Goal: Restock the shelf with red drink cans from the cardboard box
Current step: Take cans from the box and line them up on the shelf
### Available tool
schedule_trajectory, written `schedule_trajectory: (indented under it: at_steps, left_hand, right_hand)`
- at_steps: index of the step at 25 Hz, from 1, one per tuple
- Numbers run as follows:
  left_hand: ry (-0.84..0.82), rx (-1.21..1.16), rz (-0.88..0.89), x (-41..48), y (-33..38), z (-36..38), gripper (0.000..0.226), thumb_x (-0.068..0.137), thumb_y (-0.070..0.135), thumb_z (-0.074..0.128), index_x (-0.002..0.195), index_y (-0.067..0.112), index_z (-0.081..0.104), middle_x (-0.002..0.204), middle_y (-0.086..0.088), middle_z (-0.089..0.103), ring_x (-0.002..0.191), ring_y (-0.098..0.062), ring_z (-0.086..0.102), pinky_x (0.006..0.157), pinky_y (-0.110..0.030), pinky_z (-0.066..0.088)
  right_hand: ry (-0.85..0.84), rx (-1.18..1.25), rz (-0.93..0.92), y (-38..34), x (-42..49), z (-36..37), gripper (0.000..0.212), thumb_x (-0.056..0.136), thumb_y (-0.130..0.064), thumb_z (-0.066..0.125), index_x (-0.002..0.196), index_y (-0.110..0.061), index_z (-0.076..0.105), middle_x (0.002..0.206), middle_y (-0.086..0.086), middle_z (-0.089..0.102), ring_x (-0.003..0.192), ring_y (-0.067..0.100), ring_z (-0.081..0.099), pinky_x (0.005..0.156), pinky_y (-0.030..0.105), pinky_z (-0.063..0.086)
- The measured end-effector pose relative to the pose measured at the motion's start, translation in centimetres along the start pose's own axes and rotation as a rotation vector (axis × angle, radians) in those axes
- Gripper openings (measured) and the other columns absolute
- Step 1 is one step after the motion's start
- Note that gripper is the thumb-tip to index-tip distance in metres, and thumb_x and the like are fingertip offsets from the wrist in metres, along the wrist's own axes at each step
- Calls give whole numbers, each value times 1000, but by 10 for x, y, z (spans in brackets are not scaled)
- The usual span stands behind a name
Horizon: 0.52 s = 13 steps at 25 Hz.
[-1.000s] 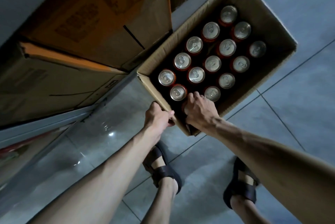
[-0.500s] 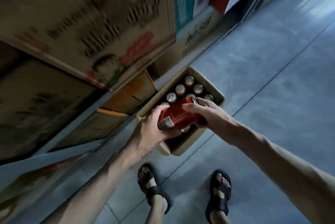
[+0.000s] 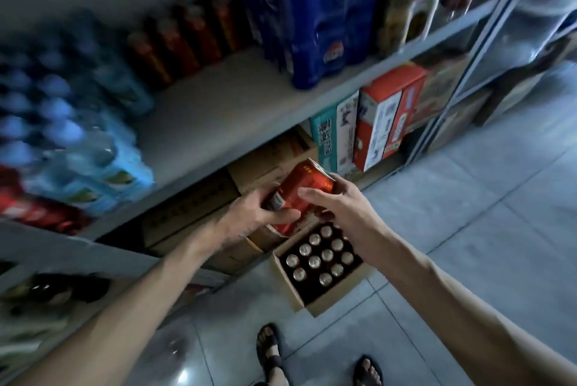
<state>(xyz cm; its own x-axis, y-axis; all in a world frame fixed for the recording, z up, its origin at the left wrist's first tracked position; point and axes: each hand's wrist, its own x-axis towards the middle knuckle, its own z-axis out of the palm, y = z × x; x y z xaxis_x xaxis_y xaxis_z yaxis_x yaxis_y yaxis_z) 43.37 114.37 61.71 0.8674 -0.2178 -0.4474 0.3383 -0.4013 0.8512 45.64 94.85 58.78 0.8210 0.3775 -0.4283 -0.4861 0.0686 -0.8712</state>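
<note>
A red drink can (image 3: 304,189) is held tilted in front of the shelf edge, its silver top pointing up and right. My left hand (image 3: 249,217) grips its lower end from the left. My right hand (image 3: 335,201) wraps its upper end from the right. Below on the floor stands the open cardboard box (image 3: 292,295) with several silver-topped red cans (image 3: 320,256) inside. The grey shelf board (image 3: 203,117) has a bare stretch in its middle, with a row of red cans (image 3: 184,39) at the back.
Blue bottle packs (image 3: 312,17) stand on the shelf's right, blurred light-blue bottle packs (image 3: 78,123) on its left. Cardboard cartons (image 3: 199,207) and coloured boxes (image 3: 377,123) fill the level below. My sandalled feet (image 3: 271,351) stand on grey floor tiles.
Both hands lifted one red can out of the box and raised it to shelf height. The view swung up from the box to the shelf.
</note>
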Motion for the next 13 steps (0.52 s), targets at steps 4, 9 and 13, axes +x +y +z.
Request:
schedule_trajectory:
  at_steps: [4, 9, 13]
  left_hand:
    - [47, 46, 24, -73, 65, -14, 75, 41, 67, 80, 109, 48, 54, 113, 11, 67, 105, -9, 65, 93, -28, 52]
    - [153, 30, 22, -141, 107, -38, 67, 61, 37, 82, 121, 31, 52, 118, 3, 64, 112, -18, 61, 98, -31, 49]
    - [286, 84, 64, -160, 119, -54, 63, 75, 25, 81, 130, 20, 49, 118, 1, 64, 110, -17, 60, 100, -34, 47]
  right_hand:
    - [-66, -124, -51, -68, -53, 35, 60, 73, -33, 83, 124, -13, 59, 104, 6, 74, 90, 18, 72, 69, 23, 55]
    - [-197, -290, -133, -135, -97, 86, 53, 78, -36, 78, 124, -20, 57, 109, 2, 72, 98, 16, 69, 83, 30, 55]
    - [-193, -407, -230, -162, -100, 112, 54, 74, -32, 82, 121, -27, 57, 106, -7, 71, 98, 9, 66, 89, 29, 51]
